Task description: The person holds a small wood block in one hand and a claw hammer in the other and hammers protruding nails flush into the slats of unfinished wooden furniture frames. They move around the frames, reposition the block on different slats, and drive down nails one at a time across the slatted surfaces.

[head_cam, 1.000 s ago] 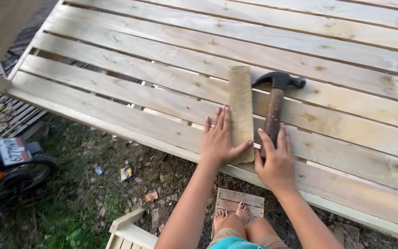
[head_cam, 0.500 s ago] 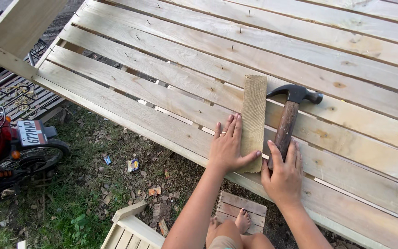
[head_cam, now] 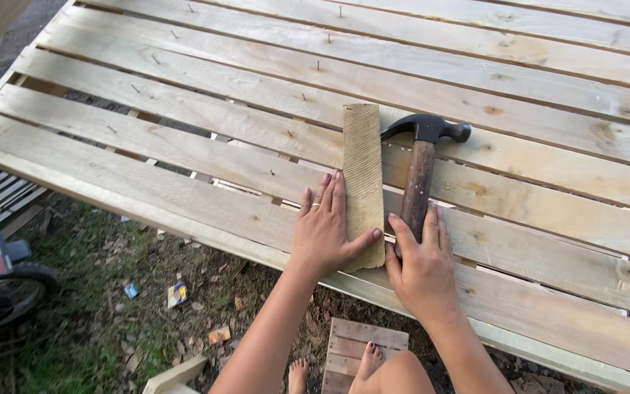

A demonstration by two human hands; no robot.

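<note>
Fingers (head_cam: pixel 333 193) of the left hand (head_cam: pixel 324 237) lie flat and close together on a slat, with the thumb stretched out across the lower end of the block (head_cam: pixel 363 168), pinning it rather than gripping it. That block (a short, rough-sawn piece with a ribbed face) lies lengthwise across several slats of the platform (head_cam: pixel 184 120), near its front edge. Just to its right lies the hammer (head_cam: pixel 418 175), its dark claw head pointing away from the person and its wooden handle running back under the right hand (head_cam: pixel 422 266). This hand's fingers are laid straight over the handle's end, thumb beside it, not curled around it, so the tool rests on the wood rather than being held. By my reading this is a placing step: block steadied, hammer merely covered. Lifting the hammer would call for the fingers to wrap under the handle while the left thumb keeps the block from sliding. Nails (head_cam: pixel 319 66) stand up from the farther slats. Below the edge are grass, litter, a wheel (head_cam: pixel 1 295) and a bare foot (head_cam: pixel 367 359).
</note>
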